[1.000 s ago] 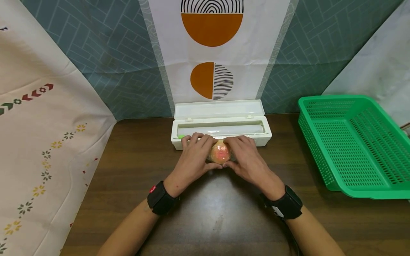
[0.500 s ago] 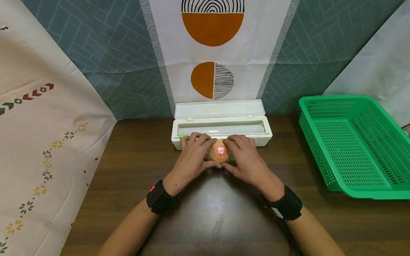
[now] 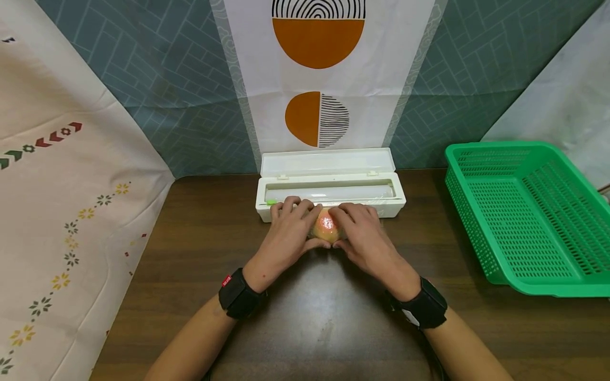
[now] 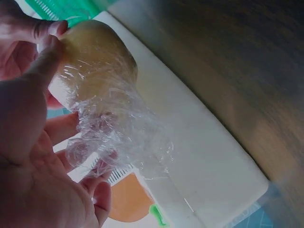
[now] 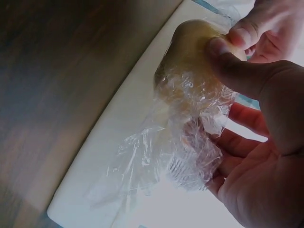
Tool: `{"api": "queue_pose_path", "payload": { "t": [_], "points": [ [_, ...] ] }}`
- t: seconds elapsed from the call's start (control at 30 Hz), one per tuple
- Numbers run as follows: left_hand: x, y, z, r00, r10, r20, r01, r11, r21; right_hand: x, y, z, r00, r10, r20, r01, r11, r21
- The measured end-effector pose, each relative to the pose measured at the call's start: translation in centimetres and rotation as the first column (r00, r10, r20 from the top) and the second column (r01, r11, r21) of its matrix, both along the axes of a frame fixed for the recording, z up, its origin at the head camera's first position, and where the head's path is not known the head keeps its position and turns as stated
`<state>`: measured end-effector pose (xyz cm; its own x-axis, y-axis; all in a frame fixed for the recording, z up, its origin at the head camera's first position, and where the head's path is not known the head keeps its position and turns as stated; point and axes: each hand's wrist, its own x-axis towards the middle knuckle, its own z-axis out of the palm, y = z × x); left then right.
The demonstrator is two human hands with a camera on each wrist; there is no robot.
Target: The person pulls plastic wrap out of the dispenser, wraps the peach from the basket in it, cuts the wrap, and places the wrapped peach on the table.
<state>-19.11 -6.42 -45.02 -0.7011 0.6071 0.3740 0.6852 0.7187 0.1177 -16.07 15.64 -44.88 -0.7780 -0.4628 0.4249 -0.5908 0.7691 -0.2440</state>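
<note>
A round yellow-red fruit [image 3: 326,226] in clear film is held between both hands, at the front of the white film box. My left hand [image 3: 288,233] grips its left side, thumb at the near edge and fingers over the far side. The right hand [image 3: 369,241] grips the other side in the same way, the thumb tips close together. In the left wrist view, crumpled film [image 4: 123,133] bunches beside the fruit [image 4: 95,61] near my left fingers. In the right wrist view, loose film [image 5: 190,152] hangs from the fruit [image 5: 190,57] by my right fingers.
The white box [image 3: 391,209] stands against the back cloth with its lid [image 3: 329,163] raised and a film roll [image 3: 329,192] inside. A green basket [image 3: 505,264] stands at the right of the brown table [image 3: 190,264]. Patterned cloth [image 3: 71,211] hangs at the left.
The fruit has shifted very slightly away from the body, and the fingers have moved a little on it. Both hands keep their grip.
</note>
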Motion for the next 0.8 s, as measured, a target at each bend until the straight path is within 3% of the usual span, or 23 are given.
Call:
{"api": "queue_pose_path", "payload": {
  "t": [0.27,0.57,0.8],
  "points": [
    [0.3,0.6,-0.6,0.996,0.016,0.085,-0.011,0.998,-0.057,-0.1,0.3,0.0,1.000,0.005,0.018,-0.005,1.000,0.003],
    [0.6,1.1,-1.5,0.999,0.050,0.003,-0.050,0.999,0.010,-0.4,0.5,-0.1,1.000,0.020,0.021,-0.020,1.000,0.019],
    [0.8,1.2,-1.1,0.996,0.075,-0.051,-0.073,0.997,0.028,-0.2,0.6,-0.3,0.999,0.018,0.027,-0.018,1.000,-0.022]
  ]
}}
